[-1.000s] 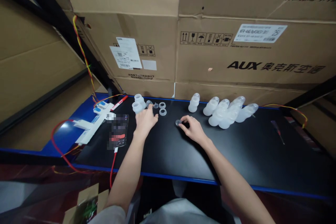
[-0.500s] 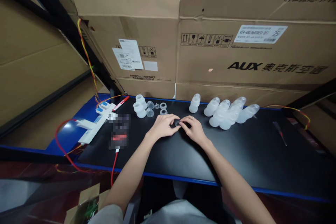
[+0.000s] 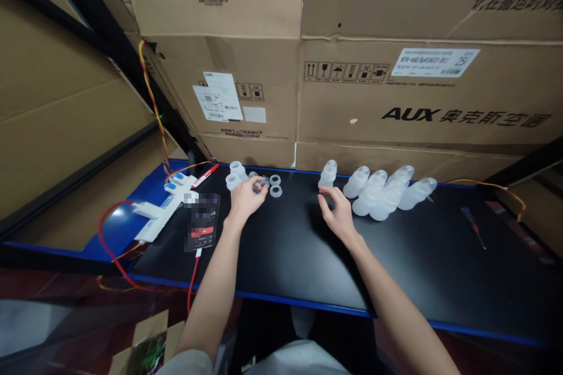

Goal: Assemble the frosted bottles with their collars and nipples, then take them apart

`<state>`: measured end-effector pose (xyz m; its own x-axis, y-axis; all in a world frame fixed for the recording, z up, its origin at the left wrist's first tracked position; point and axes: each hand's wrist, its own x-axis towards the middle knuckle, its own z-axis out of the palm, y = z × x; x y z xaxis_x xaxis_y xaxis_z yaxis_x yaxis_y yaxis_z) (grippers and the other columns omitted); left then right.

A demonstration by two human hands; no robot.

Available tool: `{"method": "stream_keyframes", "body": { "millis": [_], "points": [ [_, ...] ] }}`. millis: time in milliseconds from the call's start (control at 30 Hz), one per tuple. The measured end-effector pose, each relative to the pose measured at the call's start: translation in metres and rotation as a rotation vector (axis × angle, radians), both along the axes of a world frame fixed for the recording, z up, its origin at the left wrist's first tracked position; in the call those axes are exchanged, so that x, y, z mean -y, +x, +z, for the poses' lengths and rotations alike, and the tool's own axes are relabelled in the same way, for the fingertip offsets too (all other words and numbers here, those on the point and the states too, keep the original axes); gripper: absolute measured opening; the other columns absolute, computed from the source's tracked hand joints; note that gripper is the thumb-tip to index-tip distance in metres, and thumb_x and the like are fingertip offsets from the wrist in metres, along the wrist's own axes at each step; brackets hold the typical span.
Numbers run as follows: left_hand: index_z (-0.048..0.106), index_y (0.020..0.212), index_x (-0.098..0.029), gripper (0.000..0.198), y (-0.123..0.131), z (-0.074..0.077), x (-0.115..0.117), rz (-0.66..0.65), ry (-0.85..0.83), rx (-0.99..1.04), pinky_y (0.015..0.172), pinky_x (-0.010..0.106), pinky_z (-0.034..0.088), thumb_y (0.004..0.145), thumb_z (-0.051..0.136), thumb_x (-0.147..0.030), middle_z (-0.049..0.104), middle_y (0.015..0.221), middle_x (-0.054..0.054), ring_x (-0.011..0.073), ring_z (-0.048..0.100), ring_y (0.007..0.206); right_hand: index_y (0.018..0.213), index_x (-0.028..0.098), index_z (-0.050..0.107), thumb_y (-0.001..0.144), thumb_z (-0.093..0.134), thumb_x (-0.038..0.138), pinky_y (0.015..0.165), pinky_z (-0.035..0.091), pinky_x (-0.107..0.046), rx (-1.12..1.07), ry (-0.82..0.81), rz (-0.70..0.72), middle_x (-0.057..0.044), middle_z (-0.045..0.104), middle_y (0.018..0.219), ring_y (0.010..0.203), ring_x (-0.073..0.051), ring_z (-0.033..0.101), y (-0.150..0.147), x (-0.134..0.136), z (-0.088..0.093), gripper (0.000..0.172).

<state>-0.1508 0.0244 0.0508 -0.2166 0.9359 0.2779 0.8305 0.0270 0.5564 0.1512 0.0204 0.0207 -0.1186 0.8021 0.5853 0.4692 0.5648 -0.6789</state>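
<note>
My left hand [image 3: 247, 202] is at the group of small parts on the left, with thumb and fingers curled around a small clear plastic part [image 3: 263, 182]. Its exact shape is partly covered by the fingers. Just right of those fingertips lie two clear rings [image 3: 275, 191]. Behind the hand stand white translucent plastic necks [image 3: 236, 169], partly hidden. My right hand [image 3: 338, 214] hovers over the black tabletop, fingers loosely bent and apart, with nothing seen in them. A translucent bottle with a rounded clear top [image 3: 329, 173] stands just beyond its fingertips.
Several similar bottles [image 3: 379, 196] are grouped at the right. Farther right lies a screwdriver [image 3: 474, 227]. On the left are a phone [image 3: 204, 222] with a red cable, a power strip [image 3: 163, 211] and a red marker [image 3: 206, 176]. Cardboard [image 3: 373, 94] walls the back edge.
My hands were together at the middle, fingers on a small clear part. They have separated: the left moved left to the small parts, the right moved slightly right and its fingers parted.
</note>
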Motion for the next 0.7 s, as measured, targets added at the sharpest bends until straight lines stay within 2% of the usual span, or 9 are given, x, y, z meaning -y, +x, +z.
{"method": "stream_keyframes", "body": {
  "millis": [100, 167, 300, 500, 600, 700],
  "points": [
    [0.079, 0.117, -0.030, 0.026, -0.005, 0.000, -0.002, 0.070, -0.125, 0.007, 0.084, 0.034, 0.052, 0.095, 0.070, -0.040, 0.084, 0.096, 0.000, 0.0269, 0.078, 0.100, 0.136, 0.028, 0.069, 0.104, 0.061, 0.031, 0.111, 0.051, -0.057, 0.038, 0.068, -0.123, -0.014, 0.068, 0.131, 0.124, -0.034, 0.063, 0.000, -0.002, -0.003, 0.034],
    [0.079, 0.115, -0.030, 0.024, -0.004, -0.002, -0.004, 0.090, -0.168, 0.027, 0.084, 0.034, 0.053, 0.095, 0.071, -0.040, 0.084, 0.095, 0.001, 0.0277, 0.078, 0.102, 0.142, 0.028, 0.067, 0.101, 0.063, 0.030, 0.116, 0.047, -0.062, 0.065, 0.101, -0.209, -0.017, 0.057, 0.148, 0.139, -0.037, 0.054, -0.001, -0.003, -0.006, 0.041],
    [0.079, 0.119, -0.029, 0.028, -0.002, -0.008, -0.008, 0.107, -0.178, 0.039, 0.083, 0.033, 0.052, 0.097, 0.069, -0.042, 0.084, 0.091, 0.002, 0.0277, 0.078, 0.101, 0.142, 0.030, 0.069, 0.099, 0.067, 0.027, 0.119, 0.044, -0.066, 0.151, 0.070, -0.257, -0.016, 0.034, 0.169, 0.160, -0.042, 0.031, -0.001, -0.007, -0.017, 0.044],
    [0.079, 0.126, -0.025, 0.035, 0.000, -0.015, -0.010, 0.063, -0.255, -0.037, 0.087, 0.033, 0.053, 0.098, 0.066, -0.042, 0.084, 0.093, 0.008, 0.0284, 0.077, 0.105, 0.148, 0.028, 0.069, 0.099, 0.065, 0.024, 0.124, 0.040, -0.066, 0.228, -0.040, -0.197, -0.012, 0.015, 0.181, 0.168, -0.044, 0.015, 0.001, -0.015, -0.028, 0.050],
    [0.079, 0.128, -0.025, 0.036, 0.002, -0.015, -0.009, 0.059, -0.259, -0.068, 0.090, 0.035, 0.053, 0.098, 0.067, -0.042, 0.084, 0.097, 0.009, 0.0311, 0.076, 0.110, 0.147, 0.029, 0.070, 0.098, 0.066, 0.024, 0.128, 0.035, -0.065, 0.251, -0.077, -0.169, -0.011, 0.013, 0.183, 0.169, -0.043, 0.015, 0.002, -0.017, -0.029, 0.050],
    [0.077, 0.130, -0.027, 0.037, 0.002, -0.016, -0.010, 0.072, -0.250, -0.046, 0.088, 0.037, 0.053, 0.097, 0.069, -0.042, 0.084, 0.095, 0.008, 0.0323, 0.077, 0.108, 0.147, 0.029, 0.071, 0.098, 0.066, 0.023, 0.128, 0.036, -0.064, 0.264, -0.110, -0.155, -0.011, 0.015, 0.183, 0.169, -0.043, 0.018, 0.003, -0.018, -0.031, 0.050]
  ]
}}
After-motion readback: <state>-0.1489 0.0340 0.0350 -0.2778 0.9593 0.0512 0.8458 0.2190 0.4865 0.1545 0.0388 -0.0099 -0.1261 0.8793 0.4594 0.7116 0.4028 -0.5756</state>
